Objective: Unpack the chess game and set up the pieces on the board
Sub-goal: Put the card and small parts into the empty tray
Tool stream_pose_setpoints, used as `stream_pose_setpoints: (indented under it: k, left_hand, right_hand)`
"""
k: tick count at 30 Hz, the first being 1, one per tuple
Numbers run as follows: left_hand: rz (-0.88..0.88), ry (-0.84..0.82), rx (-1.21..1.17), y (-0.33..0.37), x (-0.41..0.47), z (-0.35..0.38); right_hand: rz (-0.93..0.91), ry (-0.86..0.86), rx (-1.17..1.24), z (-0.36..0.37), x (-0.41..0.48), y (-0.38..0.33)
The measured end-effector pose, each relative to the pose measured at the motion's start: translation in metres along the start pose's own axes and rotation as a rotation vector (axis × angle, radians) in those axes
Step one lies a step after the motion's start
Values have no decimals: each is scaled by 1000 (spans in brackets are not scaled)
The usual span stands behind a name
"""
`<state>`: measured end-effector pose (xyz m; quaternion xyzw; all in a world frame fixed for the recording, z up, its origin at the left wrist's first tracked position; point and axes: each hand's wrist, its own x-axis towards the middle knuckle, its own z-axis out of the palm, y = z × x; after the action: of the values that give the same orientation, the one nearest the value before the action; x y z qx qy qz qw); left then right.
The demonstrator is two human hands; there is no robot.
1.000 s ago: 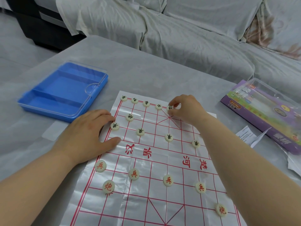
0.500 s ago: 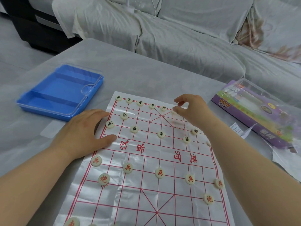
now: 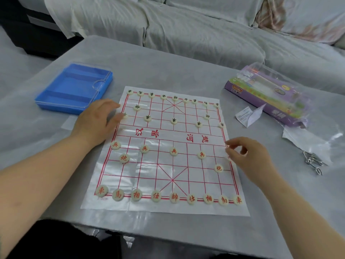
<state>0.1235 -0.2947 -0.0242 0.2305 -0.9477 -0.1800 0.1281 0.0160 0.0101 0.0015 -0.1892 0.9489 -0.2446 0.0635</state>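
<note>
A thin plastic chess board [image 3: 168,135] with red lines lies flat on the grey table. Round cream pieces with black characters [image 3: 163,96] stand along its far rows; pieces with red characters [image 3: 174,197] fill the near row, with more red ones mid-board. My left hand [image 3: 97,122] rests flat on the board's left edge, fingertips touching a black piece [image 3: 124,115]. My right hand [image 3: 246,156] hovers at the board's right edge with loosely curled fingers. Thumb and forefinger are close together with nothing visible between them. It hides the edge point beneath it.
A blue tray [image 3: 74,86] under a clear lid sits left of the board. At the right are a purple game box [image 3: 268,94], a folded paper slip [image 3: 248,114], torn plastic wrap [image 3: 308,139] and small metal hooks [image 3: 313,161]. A covered sofa [image 3: 186,34] stands behind the table.
My right hand has drawn back from the far black row to the board's right edge near the red pieces. The view has tilted down, showing the near red row. My left hand stays put.
</note>
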Motion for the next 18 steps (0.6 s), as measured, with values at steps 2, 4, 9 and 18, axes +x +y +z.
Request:
stream_pose_setpoints:
  k: [2, 4, 9, 18]
  left_hand:
    - [25, 10, 15, 1, -2, 0]
    - [24, -11, 38, 3, -4, -3]
    - [-63, 52, 37, 4, -9, -21]
    - [-160, 194, 238, -52, -17, -46]
  right_hand:
    - [44, 9, 28, -3, -17, 7]
    - [86, 45, 51, -4, -32, 14]
    - [116, 180, 76, 10, -53, 38]
    - [40, 167, -69, 21, -53, 46]
